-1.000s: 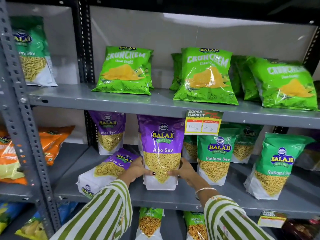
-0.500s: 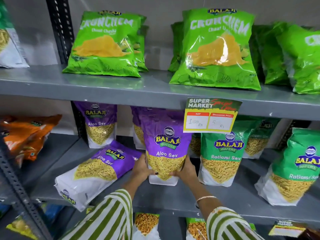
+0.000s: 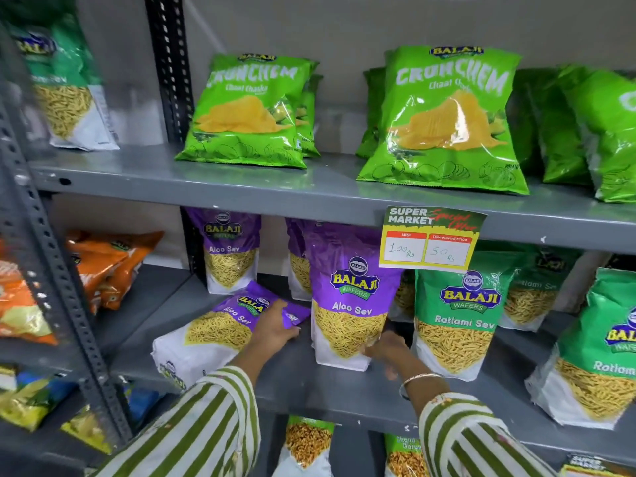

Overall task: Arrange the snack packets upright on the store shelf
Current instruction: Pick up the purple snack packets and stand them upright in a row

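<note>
Currently, head view only, with the standing purple Aloo Sev packet (image 3: 347,304) on the middle shelf (image 3: 309,383) taken as landmark.

Landmark packet: it stands upright on its flat base near the shelf's front edge, face out. Judged as placed; it appears to hold itself up.

Right hand (image 3: 387,349): your hand sits at the landmark's lower right corner, between it and the green Ratlami Sev packet (image 3: 457,321) just to the landmark's right. The hand is blurred. Your fingers look loosely spread rather than closed, and whether they touch the pouch cannot be told. Judged purpose: steadying or letting go of the base.

Left hand (image 3: 275,330): it lies just left of the landmark, palm down on the top end of a fallen Aloo Sev packet (image 3: 220,333). Your fingers are curled over that purple end, resting on it more than clamping it; a full grip is not shown. Judged purpose: this is the end to lift so the packet pivots on its white base.

Fallen packet: it lies flat and skewed, left of the landmark, its white base overhanging the front edge. This is the item not yet upright.

Behind the landmark, two more purple packets (image 3: 230,249) stand at the back.

Risk, as judgement: the overhanging base could slip off the edge if you drag rather than lift.
</note>
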### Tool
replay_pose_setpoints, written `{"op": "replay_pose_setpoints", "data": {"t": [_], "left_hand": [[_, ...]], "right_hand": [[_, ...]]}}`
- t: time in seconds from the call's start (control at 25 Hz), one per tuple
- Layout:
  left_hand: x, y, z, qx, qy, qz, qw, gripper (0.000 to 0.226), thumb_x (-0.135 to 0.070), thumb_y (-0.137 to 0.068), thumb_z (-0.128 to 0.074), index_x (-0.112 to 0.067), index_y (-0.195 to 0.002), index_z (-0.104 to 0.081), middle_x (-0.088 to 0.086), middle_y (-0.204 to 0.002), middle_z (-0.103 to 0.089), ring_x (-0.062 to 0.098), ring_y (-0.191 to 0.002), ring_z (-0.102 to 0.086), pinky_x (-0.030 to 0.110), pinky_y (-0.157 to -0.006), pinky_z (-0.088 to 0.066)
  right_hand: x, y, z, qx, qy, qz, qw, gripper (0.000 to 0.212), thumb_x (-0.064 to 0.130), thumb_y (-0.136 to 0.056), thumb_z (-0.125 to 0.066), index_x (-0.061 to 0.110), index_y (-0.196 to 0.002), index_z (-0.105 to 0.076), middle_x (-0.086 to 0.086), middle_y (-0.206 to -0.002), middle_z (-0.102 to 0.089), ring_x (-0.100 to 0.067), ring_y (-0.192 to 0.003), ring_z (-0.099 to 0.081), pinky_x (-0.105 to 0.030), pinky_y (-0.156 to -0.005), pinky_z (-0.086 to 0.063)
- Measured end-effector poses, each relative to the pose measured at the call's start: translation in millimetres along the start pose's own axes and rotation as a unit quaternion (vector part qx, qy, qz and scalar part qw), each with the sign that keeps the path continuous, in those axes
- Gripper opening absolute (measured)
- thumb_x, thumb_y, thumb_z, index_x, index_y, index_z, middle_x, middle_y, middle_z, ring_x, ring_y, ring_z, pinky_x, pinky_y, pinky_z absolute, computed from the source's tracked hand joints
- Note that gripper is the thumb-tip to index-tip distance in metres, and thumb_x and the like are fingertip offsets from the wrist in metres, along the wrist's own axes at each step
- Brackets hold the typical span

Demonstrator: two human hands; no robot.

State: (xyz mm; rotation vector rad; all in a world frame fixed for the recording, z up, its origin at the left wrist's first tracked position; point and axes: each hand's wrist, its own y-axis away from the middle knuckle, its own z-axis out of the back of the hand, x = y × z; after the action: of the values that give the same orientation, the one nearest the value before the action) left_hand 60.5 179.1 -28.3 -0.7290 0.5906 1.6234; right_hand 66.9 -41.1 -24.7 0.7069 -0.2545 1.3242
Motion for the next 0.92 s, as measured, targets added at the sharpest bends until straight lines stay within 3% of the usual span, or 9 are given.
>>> {"op": "replay_pose_setpoints", "data": {"t": [0.2, 0.28, 0.36, 0.44, 0.52, 0.6, 0.64, 0.8, 0.92], "left_hand": [[54.0, -9.5, 90.2, -0.043, -0.09, 0.06, 0.993, 0.047, -0.027, -0.082, -0.061, -0.003, -0.121, -0.051, 0.021, -0.127, -0.055, 0.036, -0.116, -0.054, 0.042, -0.098, -0.046], [81.0, -11.7, 120.0, -0.024, -0.085, 0.108, 0.99, 0.048, -0.031, -0.085, -0.059, -0.003, -0.124, -0.052, 0.02, -0.13, -0.055, 0.036, -0.12, -0.053, 0.041, -0.1, -0.045], [103.4, -11.3, 143.0, 0.026, -0.005, 0.139, 0.99, 0.048, -0.028, -0.086, -0.061, 0.002, -0.122, -0.055, 0.024, -0.131, -0.055, 0.037, -0.122, -0.052, 0.043, -0.101, -0.043], [122.4, -8.8, 151.3, 0.104, 0.106, 0.164, 0.975, 0.045, -0.026, -0.086, -0.062, 0.002, -0.121, -0.056, 0.018, -0.133, -0.054, 0.035, -0.122, -0.052, 0.043, -0.1, -0.042], [144.9, -12.9, 153.6, 0.202, 0.22, 0.204, 0.932, 0.068, -0.038, -0.065, -0.08, 0.001, -0.116, -0.057, 0.016, -0.132, -0.055, 0.032, -0.118, -0.054, 0.044, -0.104, -0.043], [172.9, -29.9, 141.5, 0.232, 0.236, 0.225, 0.916, 0.122, -0.051, -0.018, -0.091, 0.004, -0.121, -0.057, 0.023, -0.13, -0.057, 0.037, -0.117, -0.057, 0.055, -0.105, -0.041], [182.1, -35.6, 138.2, 0.235, 0.243, 0.22, 0.915, 0.126, -0.052, -0.011, -0.09, 0.004, -0.12, -0.058, 0.024, -0.126, -0.06, 0.038, -0.114, -0.059, 0.058, -0.102, -0.043], [165.9, -8.4, 153.4, 0.202, 0.237, 0.206, 0.928, 0.056, -0.03, -0.065, -0.081, 0.003, -0.106, -0.061, 0.02, -0.101, -0.065, 0.032, -0.092, -0.064, 0.045, -0.078, -0.054], [162.4, 7.5, 162.8, 0.197, 0.243, 0.176, 0.933, 0.039, -0.017, -0.071, -0.078, 0.002, -0.098, -0.058, 0.014, -0.084, -0.064, 0.023, -0.062, -0.064, 0.028, -0.049, -0.05]], "right_hand": [[52.1, 28.2, -21.6, 0.05, 0.048, -0.024, 0.997, 0.023, 0.026, -0.088, -0.056, 0.004, -0.095, -0.057, -0.019, -0.129, -0.058, -0.033, -0.118, -0.057, -0.032, -0.083, -0.045], [83.3, 38.0, -50.6, 0.069, -0.029, -0.01, 0.997, 0.033, 0.034, -0.088, -0.057, 0.002, -0.098, -0.058, -0.023, -0.099, -0.065, -0.032, -0.087, -0.067, -0.036, -0.08, -0.05], [113.7, 43.1, -95.5, 0.107, -0.188, -0.06, 0.975, 0.037, 0.041, -0.084, -0.059, 0.006, -0.082, -0.048, -0.014, -0.064, -0.05, -0.022, -0.046, -0.054, -0.035, -0.06, -0.054], [134.1, 45.8, -137.6, 0.154, -0.287, -0.105, 0.939, 0.075, 0.05, -0.07, -0.069, -0.003, -0.119, -0.051, -0.011, -0.064, -0.043, -0.018, -0.048, -0.045, -0.031, -0.049, -0.045], [157.5, 56.2, -167.9, 0.196, -0.397, -0.12, 0.889, 0.068, 0.051, -0.05, -0.08, 0.007, -0.097, -0.057, -0.012, -0.075, -0.053, -0.021, -0.053, -0.055, -0.029, -0.048, -0.049], [172.3, 68.6, -181.1, 0.207, -0.503, -0.132, 0.829, 0.035, 0.035, -0.067, -0.076, 0.005, -0.076, -0.058, -0.012, -0.069, -0.063, -0.023, -0.05, -0.062, -0.03, -0.042, -0.052], [175.2, 71.7, -183.5, 0.198, -0.526, -0.132, 0.816, 0.026, 0.027, -0.078, -0.069, 0.005, -0.071, -0.058, -0.012, -0.066, -0.065, -0.023, -0.052, -0.063, -0.03, -0.038, -0.053], [176.1, 79.8, -182.7, 0.165, -0.511, -0.127, 0.834, 0.014, 0.013, -0.081, -0.067, 0.005, -0.075, -0.057, -0.012, -0.071, -0.064, -0.024, -0.066, -0.059, -0.03, -0.033, -0.053], [175.2, 84.9, -176.3, 0.159, -0.47, -0.089, 0.863, 0.008, 0.006, -0.08, -0.067, 0.003, -0.077, -0.059, -0.01, -0.066, -0.067, -0.022, -0.066, -0.06, -0.032, -0.041, -0.056]]}}
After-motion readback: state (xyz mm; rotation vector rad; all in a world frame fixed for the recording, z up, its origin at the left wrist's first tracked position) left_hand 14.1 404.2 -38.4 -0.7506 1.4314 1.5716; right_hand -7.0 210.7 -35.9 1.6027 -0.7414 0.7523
